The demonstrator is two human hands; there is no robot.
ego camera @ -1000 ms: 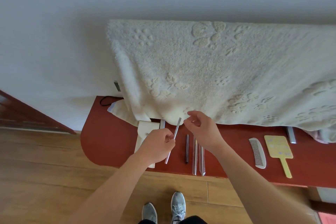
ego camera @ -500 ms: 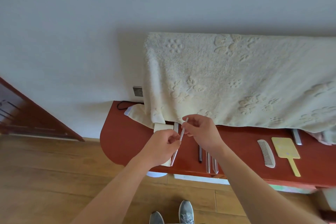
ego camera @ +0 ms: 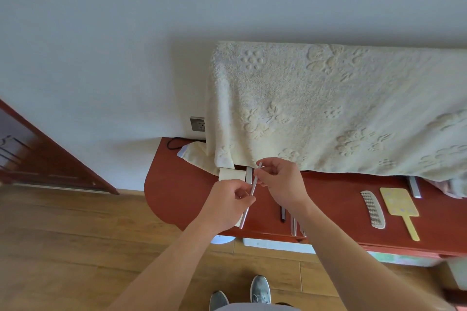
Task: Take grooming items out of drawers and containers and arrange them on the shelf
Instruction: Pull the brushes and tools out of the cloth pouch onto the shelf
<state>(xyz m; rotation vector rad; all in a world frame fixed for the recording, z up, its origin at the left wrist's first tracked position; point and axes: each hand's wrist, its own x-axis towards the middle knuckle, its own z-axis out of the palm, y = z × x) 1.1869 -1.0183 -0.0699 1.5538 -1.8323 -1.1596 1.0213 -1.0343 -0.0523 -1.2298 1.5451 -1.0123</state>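
Two hands share one slim silver stick [ego camera: 253,186] over the red shelf [ego camera: 174,192]; our left hand [ego camera: 227,206] curls round its middle; our right hand [ego camera: 280,182] pinches its top; the shelf's rounded end lies leftward.

Nothing here can be read as words or numbers. The pale marks on the yellow paddle [ego camera: 398,201], just below the towel's [ego camera: 328,108] right end, are too blurred to make out. The towel itself carries only pressed-in paw and flower shapes, no letters. The wall socket [ego camera: 197,124] at the towel's left edge is too small to tell.
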